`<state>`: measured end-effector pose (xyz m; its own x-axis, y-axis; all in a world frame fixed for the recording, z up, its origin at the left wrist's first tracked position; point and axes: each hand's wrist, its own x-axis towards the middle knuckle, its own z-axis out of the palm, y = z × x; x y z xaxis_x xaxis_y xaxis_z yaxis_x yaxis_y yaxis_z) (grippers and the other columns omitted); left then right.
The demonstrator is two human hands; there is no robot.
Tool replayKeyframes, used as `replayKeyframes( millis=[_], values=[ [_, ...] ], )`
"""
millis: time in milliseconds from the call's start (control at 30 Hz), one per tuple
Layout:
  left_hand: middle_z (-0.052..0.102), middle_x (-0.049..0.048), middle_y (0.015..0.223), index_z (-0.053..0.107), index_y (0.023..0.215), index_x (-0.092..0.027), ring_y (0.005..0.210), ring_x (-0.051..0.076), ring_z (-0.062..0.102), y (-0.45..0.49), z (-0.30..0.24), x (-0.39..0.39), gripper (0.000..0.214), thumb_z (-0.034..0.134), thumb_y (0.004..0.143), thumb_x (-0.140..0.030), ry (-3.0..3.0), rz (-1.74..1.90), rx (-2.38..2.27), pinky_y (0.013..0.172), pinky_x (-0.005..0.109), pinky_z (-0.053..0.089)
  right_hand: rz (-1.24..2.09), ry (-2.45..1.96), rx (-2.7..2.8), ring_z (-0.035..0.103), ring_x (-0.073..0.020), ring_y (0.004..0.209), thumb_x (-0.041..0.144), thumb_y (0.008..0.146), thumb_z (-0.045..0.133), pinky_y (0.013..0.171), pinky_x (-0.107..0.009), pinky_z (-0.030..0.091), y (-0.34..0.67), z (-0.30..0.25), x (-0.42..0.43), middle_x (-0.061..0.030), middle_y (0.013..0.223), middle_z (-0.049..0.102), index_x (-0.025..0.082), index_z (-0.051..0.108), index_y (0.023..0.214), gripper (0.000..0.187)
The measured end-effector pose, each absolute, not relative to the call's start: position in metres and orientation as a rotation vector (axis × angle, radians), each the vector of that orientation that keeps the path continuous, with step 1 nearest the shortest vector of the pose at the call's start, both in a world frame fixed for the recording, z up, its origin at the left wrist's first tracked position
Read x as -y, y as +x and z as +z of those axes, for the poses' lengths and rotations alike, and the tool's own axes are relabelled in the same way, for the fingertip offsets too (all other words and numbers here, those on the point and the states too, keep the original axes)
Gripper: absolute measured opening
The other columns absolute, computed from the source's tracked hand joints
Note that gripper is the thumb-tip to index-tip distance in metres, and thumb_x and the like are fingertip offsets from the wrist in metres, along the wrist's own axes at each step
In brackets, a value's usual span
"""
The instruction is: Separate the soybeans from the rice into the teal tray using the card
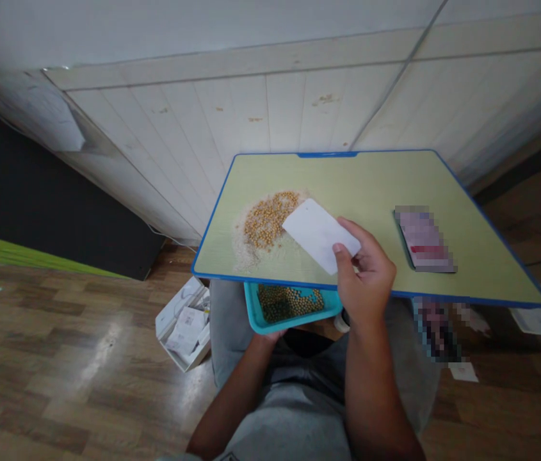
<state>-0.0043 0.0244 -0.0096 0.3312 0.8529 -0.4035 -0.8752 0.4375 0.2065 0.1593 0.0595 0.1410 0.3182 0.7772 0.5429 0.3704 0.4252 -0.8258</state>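
My right hand (366, 272) pinches a white rectangular card (321, 234) between thumb and fingers. The card's far edge is beside a pile of small round golden-yellow beans or beads (267, 221) on the yellow-green tabletop (356, 186). Tiny pale grains (246, 253) lie around the pile's left and lower edges. Below the table's front edge, my left hand (273, 335) holds a teal plastic tray (251, 310) from beneath; its fingers are mostly hidden. More of the round golden pieces (287, 304) fill the tray's bottom, and the table edge covers its back part.
A phone-like object (424, 240), blurred out, lies on the table's right side. An open white box (184, 326) with papers stands on the wooden floor at left. The table's far side is near a white panelled wall (241, 115). A dark panel (49, 192) is at left.
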Motion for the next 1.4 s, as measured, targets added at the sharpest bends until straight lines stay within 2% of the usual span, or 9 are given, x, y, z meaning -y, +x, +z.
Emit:
replayKeyframes(
  millis=[67, 400, 633, 733, 800, 933, 1067, 1233, 1400],
  values=[
    [0.065, 0.0057, 0.165, 0.063, 0.158, -0.026, 0.159, 0.028, 0.051, -0.004, -0.005, -0.024, 0.067, 0.018, 0.117, -0.053, -0.050, 1.136, -0.507, 0.138, 0.059, 0.028, 0.348, -1.178, 1.304, 0.083, -0.0264, 0.107, 0.029, 0.101, 0.067, 0.075, -0.034, 0.068, 0.162, 0.143, -0.059, -0.0083, 0.126, 0.085, 0.026, 0.080, 0.132, 0.034],
    [0.073, 0.0054, 0.154, 0.082, 0.133, -0.022, 0.159, 0.029, 0.051, 0.000, -0.007, -0.023, 0.065, 0.027, 0.114, -0.050, -0.063, 1.149, -0.533, 0.138, 0.058, 0.028, 0.317, -1.172, 1.452, 0.083, -0.0275, 0.113, 0.025, 0.102, 0.063, 0.093, -0.042, 0.070, 0.159, 0.150, -0.061, -0.0043, 0.122, 0.087, 0.029, 0.083, 0.125, 0.031],
    [0.081, 0.0060, 0.140, 0.086, 0.123, -0.024, 0.159, 0.030, 0.052, -0.008, -0.015, -0.018, 0.065, 0.026, 0.114, -0.047, -0.051, 1.126, -0.530, 0.137, 0.065, 0.023, 0.213, -1.162, 1.436, 0.082, -0.0289, 0.112, 0.018, 0.098, 0.062, 0.094, -0.042, 0.068, 0.168, 0.165, -0.093, -0.0040, 0.125, 0.086, 0.028, 0.083, 0.128, 0.038],
    [0.085, 0.0050, 0.132, 0.088, 0.118, -0.026, 0.156, 0.030, 0.055, -0.010, -0.024, -0.017, 0.066, 0.025, 0.114, -0.047, -0.050, 1.140, -0.537, 0.137, 0.063, 0.024, 0.224, -1.195, 1.533, 0.082, -0.0294, 0.102, 0.020, 0.097, 0.065, 0.094, -0.044, 0.067, 0.173, 0.175, -0.115, -0.0036, 0.126, 0.085, 0.030, 0.081, 0.132, 0.039],
    [0.085, 0.0019, 0.133, 0.088, 0.119, -0.030, 0.157, 0.030, 0.055, -0.010, -0.031, -0.016, 0.066, 0.026, 0.114, -0.052, -0.048, 1.160, -0.547, 0.137, 0.063, 0.025, 0.205, -1.194, 1.586, 0.081, -0.0301, 0.099, 0.022, 0.096, 0.069, 0.094, -0.046, 0.067, 0.174, 0.182, -0.131, -0.0033, 0.128, 0.085, 0.031, 0.079, 0.136, 0.042],
    [0.080, -0.0005, 0.143, 0.085, 0.125, -0.033, 0.154, 0.034, 0.057, -0.012, -0.036, -0.015, 0.063, 0.028, 0.113, -0.054, -0.039, 1.158, -0.547, 0.135, 0.071, 0.026, 0.162, -1.199, 1.682, 0.080, -0.0309, 0.098, 0.019, 0.094, 0.068, 0.098, -0.046, 0.063, 0.175, 0.196, -0.167, -0.0039, 0.106, 0.087, 0.029, 0.084, 0.117, 0.030],
    [0.075, -0.0021, 0.152, 0.080, 0.135, -0.037, 0.158, 0.030, 0.054, -0.015, -0.032, -0.014, 0.060, 0.025, 0.114, -0.050, -0.013, 1.172, -0.513, 0.135, 0.067, 0.029, 0.218, -1.157, 1.793, 0.079, -0.0323, 0.102, 0.017, 0.092, 0.068, 0.100, -0.049, 0.059, 0.174, 0.207, -0.201, -0.0069, 0.106, 0.086, 0.023, 0.084, 0.108, 0.023],
    [0.076, -0.0029, 0.150, 0.081, 0.136, -0.036, 0.156, 0.030, 0.056, -0.015, -0.039, -0.015, 0.060, 0.026, 0.113, -0.050, -0.013, 1.172, -0.528, 0.136, 0.063, 0.030, 0.328, -1.068, 1.888, 0.077, -0.0264, 0.097, 0.013, 0.087, 0.069, 0.094, -0.042, 0.057, 0.157, 0.210, -0.229, -0.0048, 0.099, 0.085, 0.021, 0.083, 0.099, 0.020],
    [0.075, -0.0010, 0.151, 0.083, 0.132, -0.035, 0.161, 0.033, 0.049, -0.015, -0.041, -0.013, 0.061, 0.027, 0.112, -0.051, -0.018, 1.165, -0.524, 0.135, 0.069, 0.027, 0.446, -1.033, 1.962, 0.074, -0.0217, 0.090, 0.001, 0.081, 0.065, 0.089, -0.036, 0.054, 0.130, 0.205, -0.243, -0.0040, 0.095, 0.085, 0.020, 0.082, 0.093, 0.029]
  ],
)
